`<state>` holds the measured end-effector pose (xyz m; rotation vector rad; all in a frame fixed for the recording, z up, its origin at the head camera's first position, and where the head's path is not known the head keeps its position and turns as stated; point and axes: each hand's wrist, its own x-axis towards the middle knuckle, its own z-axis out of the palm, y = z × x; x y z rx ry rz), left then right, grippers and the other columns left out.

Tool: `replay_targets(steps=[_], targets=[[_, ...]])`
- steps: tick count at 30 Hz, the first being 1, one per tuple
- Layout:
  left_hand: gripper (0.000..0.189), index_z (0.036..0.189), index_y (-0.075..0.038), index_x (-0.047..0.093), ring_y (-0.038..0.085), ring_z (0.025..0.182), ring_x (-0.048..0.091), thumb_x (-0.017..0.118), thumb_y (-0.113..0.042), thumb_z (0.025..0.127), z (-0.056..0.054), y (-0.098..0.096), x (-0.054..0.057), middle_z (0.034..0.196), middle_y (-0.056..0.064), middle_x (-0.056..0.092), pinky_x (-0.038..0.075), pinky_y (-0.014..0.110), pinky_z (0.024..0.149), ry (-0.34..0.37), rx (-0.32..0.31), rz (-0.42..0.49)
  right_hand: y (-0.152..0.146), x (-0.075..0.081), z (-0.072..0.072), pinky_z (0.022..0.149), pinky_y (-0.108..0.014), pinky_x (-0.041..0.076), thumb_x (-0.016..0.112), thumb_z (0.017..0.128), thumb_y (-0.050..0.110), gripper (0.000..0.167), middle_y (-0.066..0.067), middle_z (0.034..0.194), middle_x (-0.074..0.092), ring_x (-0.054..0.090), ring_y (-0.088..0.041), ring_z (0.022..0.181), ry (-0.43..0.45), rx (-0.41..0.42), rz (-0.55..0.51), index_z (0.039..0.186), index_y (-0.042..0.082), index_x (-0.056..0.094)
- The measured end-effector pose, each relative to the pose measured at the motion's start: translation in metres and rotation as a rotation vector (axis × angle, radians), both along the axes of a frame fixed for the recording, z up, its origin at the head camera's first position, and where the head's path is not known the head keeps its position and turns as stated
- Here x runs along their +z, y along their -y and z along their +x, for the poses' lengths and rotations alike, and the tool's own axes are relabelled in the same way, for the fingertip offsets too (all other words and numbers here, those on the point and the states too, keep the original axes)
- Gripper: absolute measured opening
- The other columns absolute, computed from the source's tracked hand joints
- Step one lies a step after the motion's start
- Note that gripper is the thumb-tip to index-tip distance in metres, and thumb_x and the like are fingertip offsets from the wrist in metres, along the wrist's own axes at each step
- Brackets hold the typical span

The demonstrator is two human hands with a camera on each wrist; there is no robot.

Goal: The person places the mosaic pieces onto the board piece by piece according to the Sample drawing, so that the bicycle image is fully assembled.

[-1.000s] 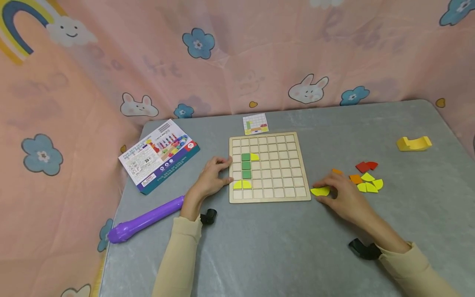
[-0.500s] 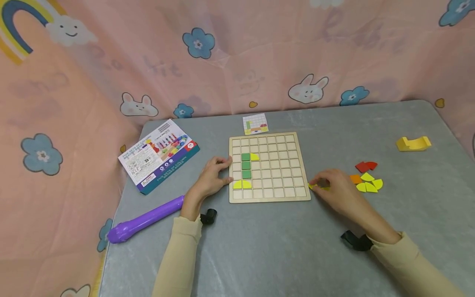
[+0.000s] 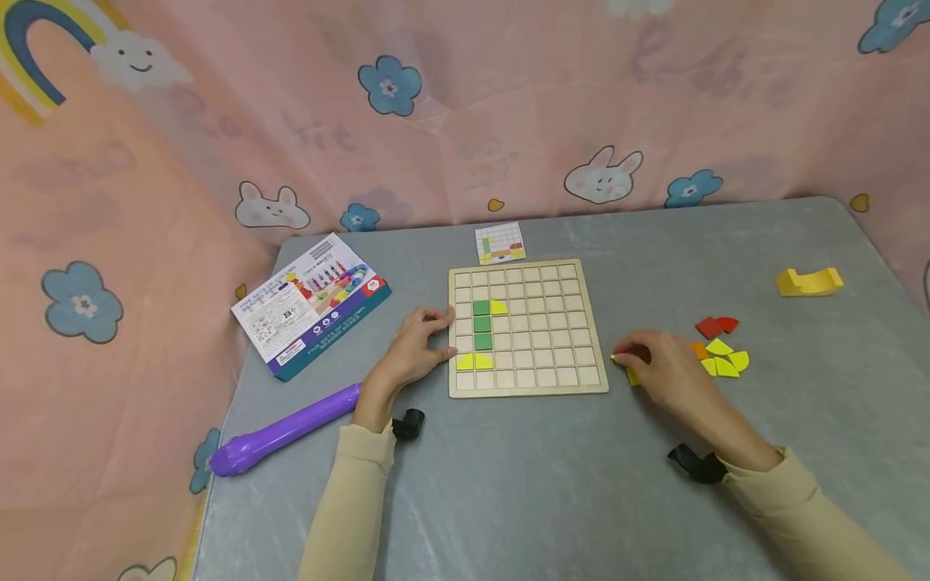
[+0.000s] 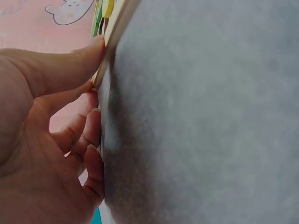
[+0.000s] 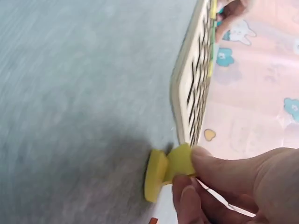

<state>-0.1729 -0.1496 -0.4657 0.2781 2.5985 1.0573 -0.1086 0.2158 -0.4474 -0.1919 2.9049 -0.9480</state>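
Observation:
My right hand [image 3: 664, 367] pinches a yellow tile [image 5: 181, 159] between thumb and fingers, just off the right edge of the wooden grid board [image 3: 559, 355]. A second yellow tile [image 3: 634, 377] shows beneath that hand; whether the fingers touch it I cannot tell. My left hand [image 3: 412, 351] rests at the board's left edge, with thumb and index fingertips [image 4: 99, 42] touching the rim. Green square tiles [image 3: 483, 323] stand in a column on the board, with a yellow tile [image 3: 498, 307] beside the top one and two yellow tiles [image 3: 475, 361] lower left.
Right of my right hand lie loose yellow tiles [image 3: 726, 367], red tiles [image 3: 715, 326] and an orange tile [image 3: 700, 350]. Farther right sits a yellow curved block [image 3: 810, 282]. A pattern card [image 3: 500, 243] lies behind the board. At left are a box [image 3: 312, 305] and a purple tube [image 3: 286, 430].
The two yellow tiles, side by side at first, have come apart, and one is lifted in my right hand's pinch. That hand shifted slightly left, then back. My left hand stays put.

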Motion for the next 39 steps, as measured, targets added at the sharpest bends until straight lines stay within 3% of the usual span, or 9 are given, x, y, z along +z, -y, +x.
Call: replay_targets(steps=[5, 11, 21, 30, 39], targets=[[0.067, 0.158, -0.012, 0.047, 0.036, 0.138, 0.041, 0.076, -0.013, 0.098, 0.000, 0.000, 0.001, 0.149, 0.016, 0.049, 0.035, 0.054, 0.118, 0.001, 0.005, 0.004, 0.009, 0.000, -0.001, 0.079, -0.048, 0.054, 0.072, 0.097, 0.000, 0.014, -0.021, 0.103, 0.077, 0.067, -0.032, 0.088, -0.067, -0.001, -0.009, 0.110, -0.004, 0.078], [0.066, 0.158, -0.011, 0.048, 0.035, 0.137, 0.042, 0.077, -0.012, 0.098, 0.000, 0.001, 0.000, 0.148, 0.017, 0.050, 0.036, 0.054, 0.117, -0.009, 0.006, 0.008, 0.038, 0.002, -0.004, 0.071, -0.032, 0.051, 0.068, 0.093, -0.007, 0.016, -0.013, 0.095, 0.075, 0.061, -0.021, 0.079, -0.115, 0.098, -0.091, 0.104, -0.001, 0.079], [0.067, 0.158, -0.012, 0.048, 0.036, 0.137, 0.042, 0.077, -0.012, 0.097, 0.000, 0.000, 0.001, 0.148, 0.017, 0.050, 0.035, 0.054, 0.117, -0.007, 0.011, 0.008, 0.096, 0.001, -0.010, 0.074, -0.029, 0.050, 0.073, 0.092, -0.006, 0.017, -0.005, 0.090, 0.069, 0.058, -0.015, 0.081, -0.089, 0.224, -0.218, 0.104, 0.003, 0.079], [0.066, 0.157, -0.012, 0.049, 0.036, 0.139, 0.042, 0.077, -0.013, 0.097, 0.000, 0.000, 0.000, 0.147, 0.016, 0.051, 0.035, 0.054, 0.118, -0.021, 0.008, 0.000, 0.145, -0.007, -0.019, 0.074, -0.027, 0.053, 0.077, 0.093, -0.001, 0.008, -0.005, 0.091, 0.075, 0.063, -0.011, 0.079, 0.017, 0.288, -0.336, 0.100, 0.004, 0.079], [0.067, 0.158, -0.012, 0.049, 0.036, 0.141, 0.043, 0.077, -0.013, 0.097, 0.000, 0.001, 0.000, 0.148, 0.016, 0.051, 0.033, 0.056, 0.119, -0.033, 0.006, -0.009, 0.168, -0.016, -0.022, 0.077, -0.030, 0.054, 0.078, 0.094, 0.003, 0.003, -0.005, 0.090, 0.075, 0.065, -0.013, 0.082, 0.045, 0.295, -0.279, 0.096, 0.003, 0.080]])
